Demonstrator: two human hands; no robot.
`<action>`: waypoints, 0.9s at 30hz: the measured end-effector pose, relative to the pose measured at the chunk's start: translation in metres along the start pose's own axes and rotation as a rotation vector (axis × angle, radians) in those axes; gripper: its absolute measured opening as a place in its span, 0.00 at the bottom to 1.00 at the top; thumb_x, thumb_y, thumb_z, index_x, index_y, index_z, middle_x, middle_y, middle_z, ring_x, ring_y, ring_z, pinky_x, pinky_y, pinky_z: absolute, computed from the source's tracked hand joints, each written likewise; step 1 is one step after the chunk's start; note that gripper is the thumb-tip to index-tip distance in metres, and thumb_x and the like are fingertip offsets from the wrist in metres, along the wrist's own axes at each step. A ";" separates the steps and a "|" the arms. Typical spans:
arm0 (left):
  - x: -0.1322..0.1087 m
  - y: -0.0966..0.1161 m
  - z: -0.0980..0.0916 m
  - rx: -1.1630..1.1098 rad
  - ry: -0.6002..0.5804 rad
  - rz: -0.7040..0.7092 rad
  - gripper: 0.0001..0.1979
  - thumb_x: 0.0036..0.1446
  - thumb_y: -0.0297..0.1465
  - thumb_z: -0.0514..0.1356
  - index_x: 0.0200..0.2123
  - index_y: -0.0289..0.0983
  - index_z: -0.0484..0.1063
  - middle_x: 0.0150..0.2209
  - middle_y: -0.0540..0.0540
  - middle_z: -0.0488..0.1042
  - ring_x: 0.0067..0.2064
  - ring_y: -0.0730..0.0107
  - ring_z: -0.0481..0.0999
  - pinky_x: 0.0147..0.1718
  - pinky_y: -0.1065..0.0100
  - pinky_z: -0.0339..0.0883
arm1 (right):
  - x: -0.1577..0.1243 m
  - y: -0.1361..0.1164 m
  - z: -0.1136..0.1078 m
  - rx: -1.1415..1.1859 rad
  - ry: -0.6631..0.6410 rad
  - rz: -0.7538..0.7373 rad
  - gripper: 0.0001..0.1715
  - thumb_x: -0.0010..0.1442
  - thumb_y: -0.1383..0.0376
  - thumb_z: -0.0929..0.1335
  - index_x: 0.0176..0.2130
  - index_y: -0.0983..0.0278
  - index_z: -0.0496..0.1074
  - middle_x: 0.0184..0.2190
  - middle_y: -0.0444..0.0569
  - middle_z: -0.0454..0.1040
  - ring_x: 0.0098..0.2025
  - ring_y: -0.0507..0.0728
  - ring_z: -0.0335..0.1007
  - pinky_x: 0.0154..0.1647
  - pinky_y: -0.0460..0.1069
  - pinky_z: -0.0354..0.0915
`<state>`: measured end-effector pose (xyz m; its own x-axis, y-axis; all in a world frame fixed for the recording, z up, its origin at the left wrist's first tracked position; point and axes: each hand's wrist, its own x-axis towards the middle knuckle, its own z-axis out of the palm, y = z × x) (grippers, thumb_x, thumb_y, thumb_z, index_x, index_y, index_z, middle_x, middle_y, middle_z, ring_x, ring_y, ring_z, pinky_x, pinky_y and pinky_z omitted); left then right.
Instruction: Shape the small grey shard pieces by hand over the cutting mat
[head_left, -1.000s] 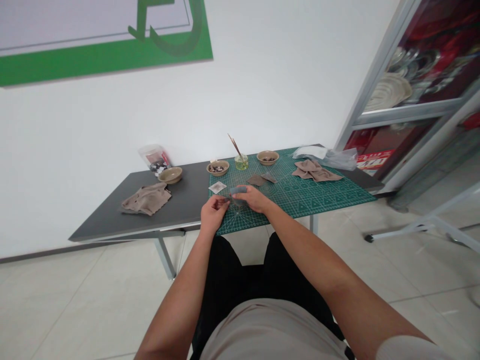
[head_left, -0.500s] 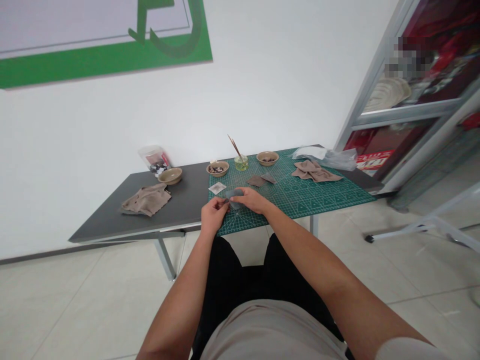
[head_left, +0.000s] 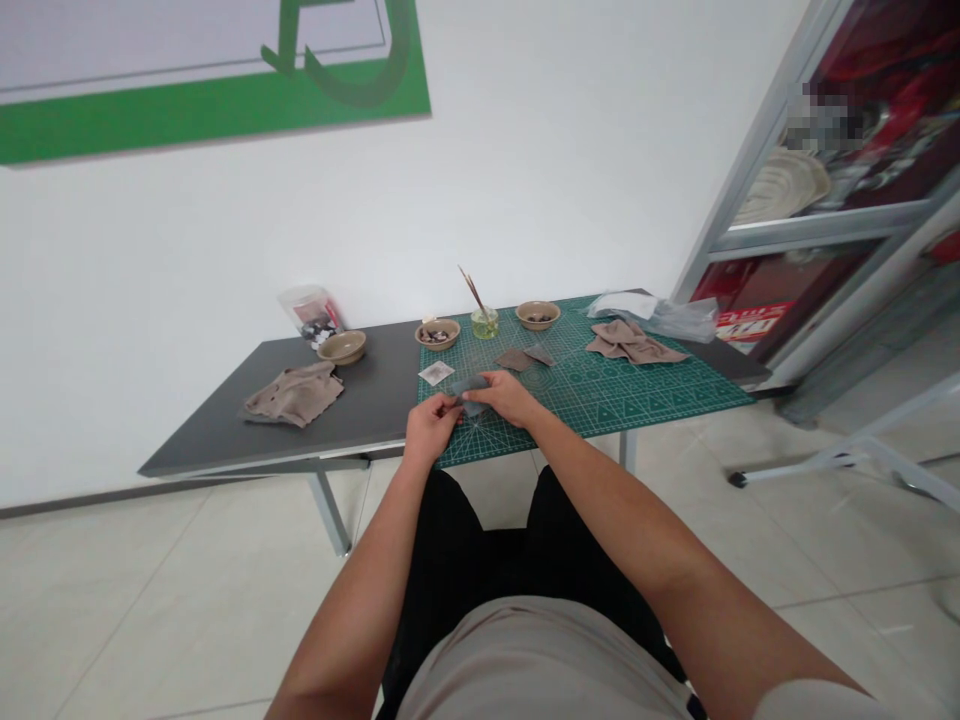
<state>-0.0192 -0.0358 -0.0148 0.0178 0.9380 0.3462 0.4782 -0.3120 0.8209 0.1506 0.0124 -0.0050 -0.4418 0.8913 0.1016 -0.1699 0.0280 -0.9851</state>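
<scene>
Over the near edge of the green cutting mat (head_left: 600,385), my two hands meet. My right hand (head_left: 510,396) is closed on a thin grey sheet (head_left: 471,408), which looks like sandpaper, with the thumb on top. Against its left side, my left hand (head_left: 433,425) pinches with fingers pressed together; whatever lies between those fingertips is too small to make out. Just beyond the hands lies a small white square packet (head_left: 436,373). Farther back, a brown square piece (head_left: 514,359) and a grey one (head_left: 539,354) rest on the mat.
Along the back stand a bowl of small dark pieces (head_left: 438,341), a glass jar with thin sticks (head_left: 485,326), another bowl (head_left: 538,320) and a plastic bag (head_left: 675,317). Brown cloths lie left (head_left: 294,396) and right (head_left: 631,345). A tan bowl (head_left: 343,350) adjoins a clear tub (head_left: 311,312).
The view has shifted slightly. Both hands stay together at the mat's near edge, still on the grey sheet, with only a small movement of the fingers.
</scene>
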 end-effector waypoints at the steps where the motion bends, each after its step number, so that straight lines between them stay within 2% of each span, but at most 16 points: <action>1: 0.000 0.002 0.000 0.013 0.016 0.006 0.06 0.53 0.33 0.60 0.26 0.38 0.72 0.22 0.53 0.75 0.27 0.71 0.74 0.30 0.70 0.65 | 0.000 0.000 0.000 -0.005 -0.002 0.002 0.18 0.44 0.60 0.77 0.34 0.70 0.77 0.25 0.45 0.76 0.25 0.49 0.67 0.29 0.45 0.63; 4: -0.001 0.006 0.001 -0.001 0.060 -0.025 0.06 0.53 0.33 0.60 0.27 0.38 0.71 0.22 0.53 0.75 0.26 0.71 0.74 0.30 0.70 0.65 | 0.002 0.003 -0.003 -0.042 -0.027 0.022 0.18 0.45 0.59 0.76 0.33 0.69 0.77 0.25 0.45 0.76 0.25 0.49 0.67 0.30 0.46 0.64; 9: 0.002 0.003 0.000 -0.072 0.030 -0.090 0.05 0.53 0.33 0.60 0.29 0.38 0.72 0.22 0.52 0.76 0.26 0.70 0.75 0.30 0.69 0.66 | 0.005 0.005 -0.005 -0.129 -0.029 0.020 0.16 0.48 0.58 0.75 0.31 0.69 0.76 0.24 0.45 0.75 0.24 0.49 0.66 0.28 0.46 0.63; 18: 0.002 0.001 -0.002 -0.001 -0.020 -0.008 0.06 0.52 0.33 0.61 0.25 0.38 0.71 0.22 0.53 0.75 0.25 0.72 0.72 0.29 0.71 0.63 | 0.004 0.008 -0.001 -0.184 0.027 -0.029 0.18 0.49 0.55 0.74 0.28 0.68 0.74 0.22 0.44 0.73 0.24 0.50 0.65 0.27 0.45 0.61; 27: 0.006 0.006 -0.002 -0.166 -0.003 -0.135 0.05 0.49 0.33 0.61 0.26 0.38 0.70 0.20 0.53 0.73 0.24 0.71 0.74 0.27 0.70 0.66 | 0.000 0.004 -0.002 -0.054 -0.032 0.009 0.20 0.43 0.58 0.77 0.32 0.70 0.77 0.24 0.46 0.75 0.26 0.50 0.66 0.31 0.47 0.62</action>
<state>-0.0183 -0.0326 -0.0073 -0.0338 0.9735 0.2262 0.3256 -0.2033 0.9234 0.1515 0.0136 -0.0087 -0.4709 0.8769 0.0962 -0.1182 0.0453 -0.9920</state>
